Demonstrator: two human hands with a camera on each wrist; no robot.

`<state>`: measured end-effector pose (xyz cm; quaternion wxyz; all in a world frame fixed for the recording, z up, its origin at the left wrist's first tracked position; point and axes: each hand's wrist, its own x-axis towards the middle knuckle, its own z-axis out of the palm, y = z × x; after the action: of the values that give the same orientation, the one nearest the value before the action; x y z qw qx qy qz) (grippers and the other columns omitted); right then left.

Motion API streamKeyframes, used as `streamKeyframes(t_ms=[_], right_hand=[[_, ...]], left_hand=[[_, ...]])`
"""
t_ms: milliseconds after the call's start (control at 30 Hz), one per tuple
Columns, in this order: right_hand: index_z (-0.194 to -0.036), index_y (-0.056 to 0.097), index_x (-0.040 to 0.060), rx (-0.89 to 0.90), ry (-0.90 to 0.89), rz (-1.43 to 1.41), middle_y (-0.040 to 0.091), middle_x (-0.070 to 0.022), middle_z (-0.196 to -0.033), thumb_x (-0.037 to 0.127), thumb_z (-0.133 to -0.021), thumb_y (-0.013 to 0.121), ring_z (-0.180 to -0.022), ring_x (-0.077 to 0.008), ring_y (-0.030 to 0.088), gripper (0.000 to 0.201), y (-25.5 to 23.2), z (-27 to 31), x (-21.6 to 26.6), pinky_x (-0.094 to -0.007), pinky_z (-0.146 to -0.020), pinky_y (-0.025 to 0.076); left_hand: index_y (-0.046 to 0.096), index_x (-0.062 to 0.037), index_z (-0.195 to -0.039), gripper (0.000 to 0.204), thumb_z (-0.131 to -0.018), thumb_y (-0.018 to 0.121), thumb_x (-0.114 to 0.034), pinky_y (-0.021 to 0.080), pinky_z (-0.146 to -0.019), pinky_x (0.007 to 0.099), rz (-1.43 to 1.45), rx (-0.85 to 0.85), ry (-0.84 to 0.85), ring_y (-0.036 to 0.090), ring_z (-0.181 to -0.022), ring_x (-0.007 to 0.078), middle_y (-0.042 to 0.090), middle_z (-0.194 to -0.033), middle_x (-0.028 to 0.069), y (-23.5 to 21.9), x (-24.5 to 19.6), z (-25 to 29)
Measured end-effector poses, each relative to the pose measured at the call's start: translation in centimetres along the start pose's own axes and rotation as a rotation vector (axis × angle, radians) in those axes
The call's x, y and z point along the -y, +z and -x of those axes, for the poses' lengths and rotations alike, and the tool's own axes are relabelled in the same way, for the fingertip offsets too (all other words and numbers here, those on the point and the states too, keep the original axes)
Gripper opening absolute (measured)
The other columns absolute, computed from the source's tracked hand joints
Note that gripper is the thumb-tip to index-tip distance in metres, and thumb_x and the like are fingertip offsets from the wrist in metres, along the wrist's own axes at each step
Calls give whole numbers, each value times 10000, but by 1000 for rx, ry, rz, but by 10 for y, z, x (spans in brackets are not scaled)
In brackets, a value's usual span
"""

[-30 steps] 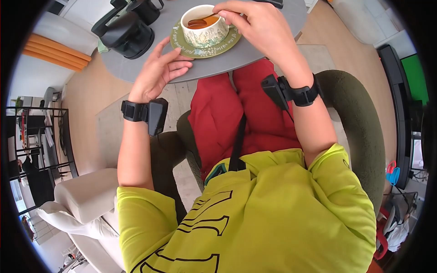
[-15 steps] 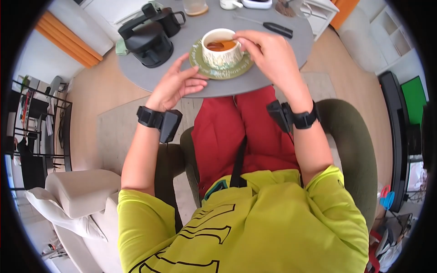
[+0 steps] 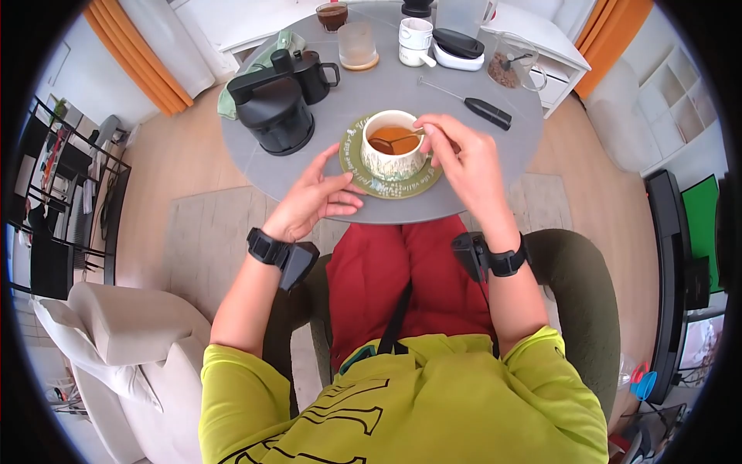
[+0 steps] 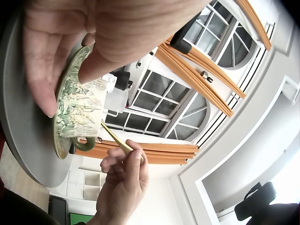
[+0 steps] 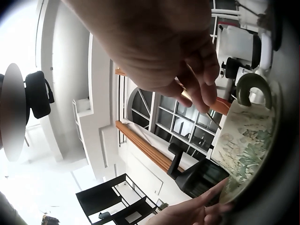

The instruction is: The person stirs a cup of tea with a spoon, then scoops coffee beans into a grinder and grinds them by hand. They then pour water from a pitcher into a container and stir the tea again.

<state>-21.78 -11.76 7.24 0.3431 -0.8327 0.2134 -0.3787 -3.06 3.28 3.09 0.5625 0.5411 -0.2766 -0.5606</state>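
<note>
A patterned cream cup (image 3: 393, 165) of amber-brown liquid stands on a green saucer (image 3: 352, 158) with white lettering, near the table's front edge. My right hand (image 3: 468, 155) pinches the handle of a gold-coloured spoon (image 4: 114, 136) between thumb and fingers, above the cup's right side. The spoon's bowl (image 3: 380, 145) dips into the liquid. At the saucer's left edge rests my left hand (image 3: 313, 197), its thumb over the rim and its other fingers loosely extended. In the right wrist view the cup's green handle (image 5: 253, 86) shows.
Behind the left hand stand a black kettle (image 3: 274, 116) and a black pitcher (image 3: 313, 77). A milk frother (image 3: 487, 113) lies beyond the right hand. Farther back are a glass (image 3: 358, 48), stacked white cups (image 3: 416, 39), a dark drink (image 3: 332, 15) and a jar (image 3: 506, 71) with brown contents.
The head view has tilted up, showing more of the table's far side. The right hand still pinches the spoon in the cup, and the left hand stays at the saucer.
</note>
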Motion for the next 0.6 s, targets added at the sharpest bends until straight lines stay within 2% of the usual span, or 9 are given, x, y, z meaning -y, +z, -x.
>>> streamKeyframes(t_ms=[33, 100, 167, 200, 333, 433, 500, 533, 600], right_hand=[[-985, 662, 27, -21, -45, -4, 619, -24, -674, 95, -939, 527, -562, -58, 524, 159, 1, -2, -1, -219, -526, 431], [-985, 670, 31, -43, -71, -12, 636, -51, -694, 86, -920, 553, -556, -93, 556, 145, 1, -7, -6, -242, -527, 444], [-969, 672, 38, -112, -283, 182, 647, -90, -722, 76, -895, 578, -556, -164, 595, 125, -2, -13, -7, -279, -533, 458], [-917, 645, 81, -103, -261, 286, 643, -100, -751, 133, -877, 598, -623, -297, 608, 81, -6, -13, -3, -351, -539, 472], [-909, 633, 78, -81, -334, 434, 632, -98, -725, 114, -870, 602, -605, -296, 599, 62, -19, -11, -4, -357, -525, 459], [-907, 627, 65, -72, -255, 275, 623, -97, -709, 82, -869, 594, -570, -263, 586, 53, -18, -7, -6, -329, -505, 440], [-911, 629, 48, 25, -60, 85, 605, -85, -678, 57, -881, 577, -536, -195, 571, 61, -16, -4, -8, -289, -496, 426], [-911, 629, 48, 30, -57, 82, 605, -85, -678, 57, -881, 577, -536, -195, 571, 61, -13, -4, -10, -289, -496, 426], [-927, 637, 35, 45, 10, -129, 589, -69, -667, 52, -900, 558, -537, -135, 555, 85, -5, -4, -13, -262, -499, 422]], left_hand=[[119, -99, -1485, 653, -961, 508, -118, 577, -691, 263, 1, -5, -1, 673, -813, 170, 630, -984, 134, 1, -1, 0], [125, -99, -1483, 650, -959, 509, -115, 577, -685, 265, 15, -17, 5, 672, -809, 173, 636, -968, 140, 2, -1, -1], [130, -100, -1482, 650, -957, 513, -116, 575, -678, 264, 21, -29, -25, 670, -809, 175, 633, -981, 145, 0, -2, -1], [133, -108, -1483, 654, -955, 519, -119, 575, -673, 266, 39, -10, -24, 669, -807, 180, 630, -994, 152, -2, -1, -2], [123, -130, -1490, 667, -956, 522, -122, 574, -677, 279, 37, -10, -27, 667, -805, 192, 629, -1001, 161, -3, -1, -2], [115, -134, -1494, 673, -956, 520, -118, 574, -681, 281, 64, -8, -37, 665, -808, 194, 628, -1003, 163, -3, -1, -2], [111, -144, -1497, 680, -956, 522, -114, 573, -687, 285, 70, -17, -46, 666, -810, 195, 625, -1006, 159, -2, -4, -1], [108, -149, -1498, 683, -956, 522, -114, 573, -688, 287, 66, -19, -55, 665, -812, 195, 623, -1009, 155, -2, -5, -1], [105, -154, -1500, 686, -956, 522, -113, 573, -690, 289, 67, -21, -71, 665, -814, 195, 622, -1012, 152, -1, -5, -1]])
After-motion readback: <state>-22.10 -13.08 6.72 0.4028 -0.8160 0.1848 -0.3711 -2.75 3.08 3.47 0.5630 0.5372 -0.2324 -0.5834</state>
